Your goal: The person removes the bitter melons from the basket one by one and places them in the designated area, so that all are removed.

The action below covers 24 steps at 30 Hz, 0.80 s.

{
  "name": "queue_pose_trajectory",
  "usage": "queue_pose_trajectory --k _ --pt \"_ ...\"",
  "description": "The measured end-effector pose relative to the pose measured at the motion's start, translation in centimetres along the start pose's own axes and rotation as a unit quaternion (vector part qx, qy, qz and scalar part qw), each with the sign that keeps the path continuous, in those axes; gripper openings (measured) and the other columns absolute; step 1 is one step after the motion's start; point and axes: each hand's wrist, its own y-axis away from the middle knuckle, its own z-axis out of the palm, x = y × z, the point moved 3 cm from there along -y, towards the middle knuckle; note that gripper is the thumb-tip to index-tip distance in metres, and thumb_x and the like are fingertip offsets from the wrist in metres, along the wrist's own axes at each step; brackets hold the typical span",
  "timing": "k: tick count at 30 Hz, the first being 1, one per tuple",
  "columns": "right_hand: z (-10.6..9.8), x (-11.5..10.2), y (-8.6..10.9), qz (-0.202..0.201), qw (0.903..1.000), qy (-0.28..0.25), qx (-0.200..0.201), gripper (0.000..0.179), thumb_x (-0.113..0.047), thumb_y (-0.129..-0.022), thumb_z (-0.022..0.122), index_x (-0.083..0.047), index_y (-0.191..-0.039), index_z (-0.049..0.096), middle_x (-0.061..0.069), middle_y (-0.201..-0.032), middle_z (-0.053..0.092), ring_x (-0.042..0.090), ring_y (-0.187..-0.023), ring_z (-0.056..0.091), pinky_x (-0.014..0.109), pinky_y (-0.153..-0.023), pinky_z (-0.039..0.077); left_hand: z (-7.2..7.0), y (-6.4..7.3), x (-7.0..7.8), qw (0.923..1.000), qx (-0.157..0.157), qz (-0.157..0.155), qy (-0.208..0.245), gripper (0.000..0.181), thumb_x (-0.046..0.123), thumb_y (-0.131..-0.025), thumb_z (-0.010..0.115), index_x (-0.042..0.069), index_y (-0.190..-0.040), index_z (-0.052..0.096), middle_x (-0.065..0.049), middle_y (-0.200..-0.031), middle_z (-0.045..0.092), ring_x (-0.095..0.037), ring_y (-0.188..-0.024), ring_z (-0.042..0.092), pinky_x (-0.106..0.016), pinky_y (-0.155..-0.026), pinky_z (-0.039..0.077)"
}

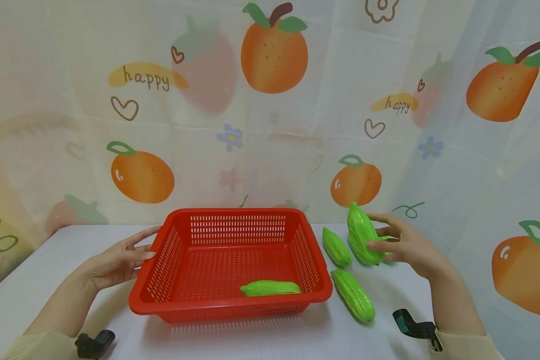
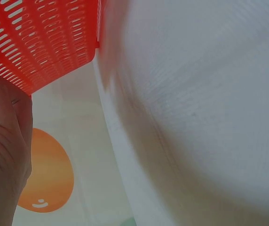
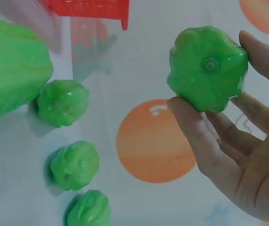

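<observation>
My right hand (image 1: 402, 245) holds a bright green, ridged bitter melon (image 1: 362, 234) upright above the table, pinched between thumb and fingers; the right wrist view shows the round end of this held bitter melon (image 3: 209, 69). My left hand (image 1: 117, 260) grips the left rim of a red plastic basket (image 1: 229, 302), its fingers partly hidden under the rim. Inside the basket, another bitter melon (image 1: 270, 288) lies along the front wall.
Right of the basket, more bitter melons lie on the white table (image 1: 234, 345): one near the back (image 1: 336, 247), one farther forward (image 1: 353, 296), and one partly hidden behind my right hand (image 1: 390, 258). A fruit-printed curtain (image 1: 274, 135) hangs along the table's back edge.
</observation>
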Motion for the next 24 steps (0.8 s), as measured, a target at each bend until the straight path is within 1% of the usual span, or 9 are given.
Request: queue_pose_trajectory --k 5,11,13,17,21,24 --pt "0.0 1.0 0.3 0.002 0.9996 -0.027 -0.006 0.076 -0.028 -0.092 0.069 -0.017 -0.155 0.027 0.026 -0.138 0.045 0.013 -0.101 0.065 0.032 -0.083 0.059 0.0 -0.1 0.0 1.0 -0.003 -0.001 -0.003 0.046 0.008 -0.104 0.04 0.041 -0.135 0.046 0.007 -0.123 0.069 -0.013 -0.103 0.071 -0.033 -0.09 0.06" --pt "-0.2 1.8 0.5 0.0 0.9991 -0.042 -0.008 0.077 -0.024 -0.093 0.069 -0.014 -0.155 0.025 0.028 -0.136 0.045 0.011 -0.096 0.067 0.033 -0.082 0.06 0.0 -0.2 0.0 0.9998 0.012 -0.008 -0.01 0.044 0.009 -0.104 0.041 0.042 -0.135 0.045 0.007 -0.122 0.07 -0.014 -0.103 0.071 -0.035 -0.09 0.06" --pt "-0.3 2.0 0.5 0.001 0.9993 -0.037 -0.009 0.077 -0.024 -0.093 0.068 -0.013 -0.155 0.024 0.029 -0.135 0.045 0.011 -0.096 0.067 0.033 -0.081 0.06 -0.1 -0.2 0.0 0.9997 0.019 -0.01 -0.01 0.044 0.01 -0.104 0.041 0.042 -0.134 0.045 0.007 -0.122 0.07 -0.014 -0.104 0.071 -0.035 -0.09 0.06" --pt "-0.7 2.3 0.6 0.009 0.9994 -0.029 -0.017 0.077 -0.024 -0.093 0.067 -0.014 -0.155 0.022 0.028 -0.135 0.045 0.012 -0.098 0.065 0.034 -0.081 0.06 -0.1 -0.1 0.0 0.9996 0.024 -0.01 -0.009 0.044 0.01 -0.104 0.041 0.042 -0.134 0.045 0.007 -0.122 0.07 -0.014 -0.104 0.071 -0.034 -0.09 0.059" --pt "-1.0 2.9 0.7 0.019 0.9987 -0.031 -0.034 0.078 -0.023 -0.093 0.066 -0.013 -0.156 0.021 0.03 -0.138 0.04 0.013 -0.101 0.062 0.036 -0.082 0.059 -0.1 -0.1 0.0 0.9996 0.024 -0.008 -0.008 0.044 0.009 -0.104 0.041 0.042 -0.134 0.047 0.007 -0.122 0.07 -0.014 -0.104 0.071 -0.034 -0.089 0.06" --pt "-1.2 3.5 0.6 0.034 0.9978 -0.033 -0.046 0.081 -0.022 -0.093 0.067 -0.013 -0.156 0.018 0.033 -0.14 0.036 0.015 -0.101 0.062 0.036 -0.081 0.06 -0.1 0.0 0.0 0.9996 0.026 -0.008 -0.006 0.044 0.009 -0.104 0.041 0.042 -0.134 0.047 0.007 -0.121 0.07 -0.013 -0.104 0.071 -0.033 -0.089 0.06"
